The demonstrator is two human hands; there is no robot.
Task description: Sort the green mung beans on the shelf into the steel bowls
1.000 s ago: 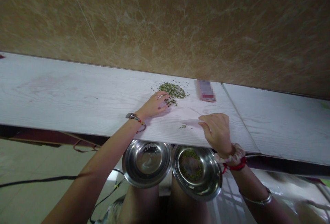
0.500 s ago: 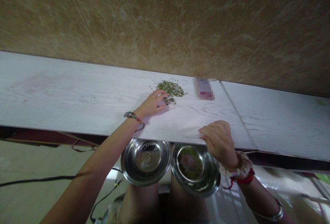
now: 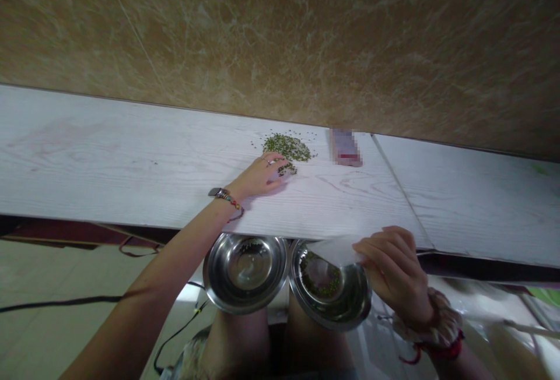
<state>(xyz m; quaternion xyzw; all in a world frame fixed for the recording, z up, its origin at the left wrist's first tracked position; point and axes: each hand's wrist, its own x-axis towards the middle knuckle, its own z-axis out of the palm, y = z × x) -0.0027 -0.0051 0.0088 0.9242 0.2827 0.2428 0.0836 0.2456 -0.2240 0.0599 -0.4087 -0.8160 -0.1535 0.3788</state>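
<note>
My left hand (image 3: 260, 176) rests on the white wooden tabletop, its fingers apart and curved beside a pile of small green beans (image 3: 289, 145) with pale grains among them. A smaller cluster of beans (image 3: 286, 168) lies at its fingertips. My right hand (image 3: 396, 266) pinches a thin, whitish translucent sheet (image 3: 335, 250), which tilts over the table's front edge and above the right steel bowl (image 3: 356, 307). Green beans (image 3: 324, 287) ring the bottom of that bowl, partly hidden by the sheet. Beside it, the left steel bowl (image 3: 216, 289) has some white grains (image 3: 254, 246) in it.
A phone (image 3: 345, 148) with a blurred screen lies right of the pile, near the brown marbled wall (image 3: 280, 42). Both bowls sit over my thighs, just below the table (image 3: 131, 176) edge. Black cables (image 3: 61, 303) run on the left.
My right hand has drawn the sheet toward me, off the tabletop and over the right bowl. The few loose beans near the front edge are gone from the table. My left hand has barely moved.
</note>
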